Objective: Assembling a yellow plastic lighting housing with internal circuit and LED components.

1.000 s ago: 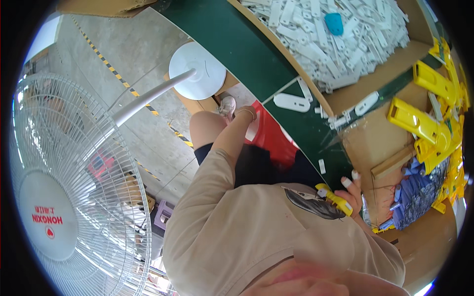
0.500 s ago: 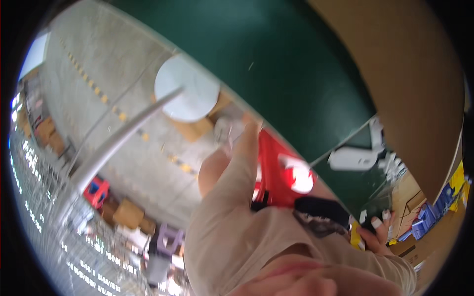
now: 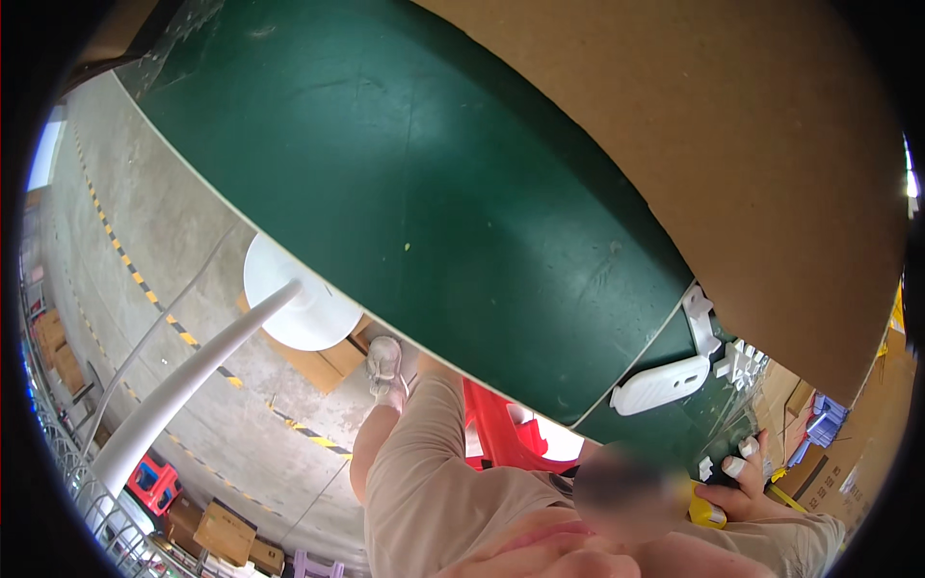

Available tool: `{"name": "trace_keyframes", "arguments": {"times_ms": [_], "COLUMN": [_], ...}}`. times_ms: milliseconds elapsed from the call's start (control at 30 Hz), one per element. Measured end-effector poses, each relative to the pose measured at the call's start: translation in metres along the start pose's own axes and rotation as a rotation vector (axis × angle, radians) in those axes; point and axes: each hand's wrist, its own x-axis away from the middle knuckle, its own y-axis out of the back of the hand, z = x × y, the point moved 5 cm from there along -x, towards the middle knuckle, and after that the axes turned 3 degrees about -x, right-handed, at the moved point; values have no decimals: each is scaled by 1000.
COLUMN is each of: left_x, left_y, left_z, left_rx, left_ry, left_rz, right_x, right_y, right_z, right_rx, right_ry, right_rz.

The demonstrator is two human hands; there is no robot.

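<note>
My left hand has slipped out of sight behind the edge of the counter [image 3: 405,183] — can't tell its grip — leaving just my right hand [image 3: 740,482] visibly holding the yellow piece [image 3: 707,510], close to my shirt [image 3: 453,482].

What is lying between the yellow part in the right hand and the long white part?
A small white piece, near the yellow part, then green table up to the long white part; the head view shows this.

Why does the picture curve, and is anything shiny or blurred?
Head view: fisheye bows the edge of the green table, corners go black; faint glare on its surface; a blurred patch left of the yellow part, the right hand clearer.
</note>
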Motion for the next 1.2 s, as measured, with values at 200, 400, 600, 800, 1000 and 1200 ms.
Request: {"name": "trace_keyframes", "arguments": {"times_ms": [200, 400, 600, 800, 1000, 1200], "left_x": [11, 16, 28, 74, 112, 132], "left_y": [-19, -29, -35, -37, -23, 2], "left_z": [-6, -12, 6, 66, 92, 78], "left_rx": [-2, -3, -15, -74, -138, -205], "left_ry": [-26, -46, -36, 40, 74, 46], "left_rz": [62, 96, 125, 181, 219, 260], "right_x": [-32, -40, -31, -24, -44, -43], "right_y": [20, 26, 21, 13, 14, 17], "right_z": [22, 22, 19, 14, 15, 9], "right_rx": [179, 175, 170, 210, 174, -2], "right_ry": [171, 201, 207, 180, 237, 185], "right_rz": [-191, -184, -208, -230, -265, -277]}}
